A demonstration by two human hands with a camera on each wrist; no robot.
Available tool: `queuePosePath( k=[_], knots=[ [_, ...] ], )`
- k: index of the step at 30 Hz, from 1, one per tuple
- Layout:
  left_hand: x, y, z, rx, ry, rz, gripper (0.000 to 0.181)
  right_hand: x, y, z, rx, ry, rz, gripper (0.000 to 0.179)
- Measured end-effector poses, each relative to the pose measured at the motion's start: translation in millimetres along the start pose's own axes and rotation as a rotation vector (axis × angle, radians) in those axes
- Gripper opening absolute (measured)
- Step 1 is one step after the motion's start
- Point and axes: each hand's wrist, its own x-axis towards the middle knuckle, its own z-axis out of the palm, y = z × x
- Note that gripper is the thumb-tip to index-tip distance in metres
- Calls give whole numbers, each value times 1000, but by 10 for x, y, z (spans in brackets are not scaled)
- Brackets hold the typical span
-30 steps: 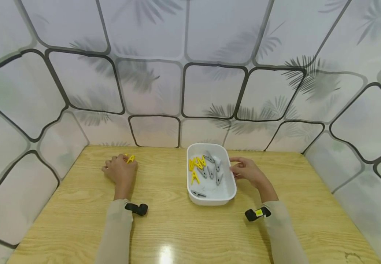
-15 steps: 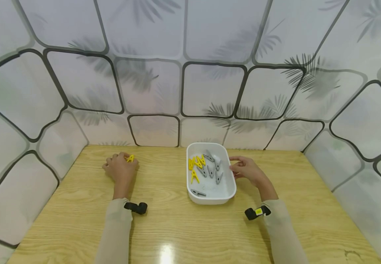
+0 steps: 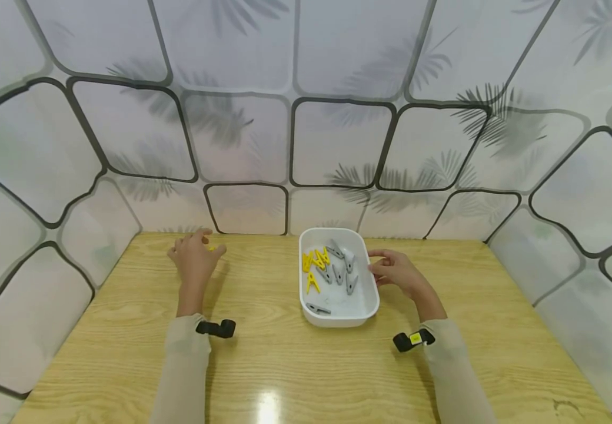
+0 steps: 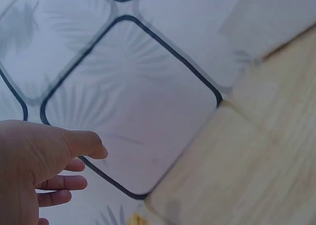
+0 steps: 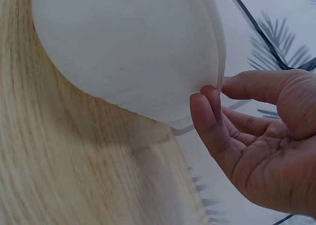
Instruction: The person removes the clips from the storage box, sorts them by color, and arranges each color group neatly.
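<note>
My left hand (image 3: 196, 256) is raised a little over the back left of the table, thumb and fingers apart, holding nothing. Partly hidden behind it is something small and yellow (image 3: 211, 248), which in the left wrist view is a yellow piece (image 4: 138, 219) at the bottom edge, below the hand. A white plastic tray (image 3: 338, 322) stands right of centre, with several yellow clothespins (image 3: 312, 284) and grey clothespins (image 3: 351, 285) in it. My right hand (image 3: 398, 275) pinches the tray's right rim; in the right wrist view thumb and fingers (image 5: 207, 116) meet at its edge.
The wood-grain table (image 3: 263, 347) ends at a patterned wall covering (image 3: 248, 209) behind the tray, with more of it along both sides. Black camera bands sit on both wrists, over beige sleeves (image 3: 181, 359).
My left hand has let go of the yellow clothespin it held, lifted slightly and spread its thumb from the fingers. The right hand and the tray have stayed put.
</note>
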Motion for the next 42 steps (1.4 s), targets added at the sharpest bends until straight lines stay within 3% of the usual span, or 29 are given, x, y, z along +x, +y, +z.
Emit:
queuePosePath(
  k=[6, 12, 21, 29, 33, 38, 42],
  knots=[
    [11, 257, -146, -87, -4, 119, 49, 4, -1, 8, 4, 5, 1, 51],
    [-60, 622, -230, -135, -50, 257, 46, 13, 6, 17, 6, 6, 6, 50],
    [-163, 1085, -35, -207, -238, 434, 40, 11, -6, 17, 24, -1, -10, 50],
    [-14, 1391, 193, -7, -390, 641, 33, 8, 8, 15, 13, 14, 1, 51],
    [38, 1509, 285, 129, -480, 694, 33, -6, 13, 16, 20, 13, -11, 51],
    [-56, 1602, 424, 321, -586, 765, 34, -28, 1, 30, 27, 13, -16, 51],
    [-183, 1669, 487, 433, -586, 768, 31, -18, 10, 24, 16, 15, -15, 51]
  ],
)
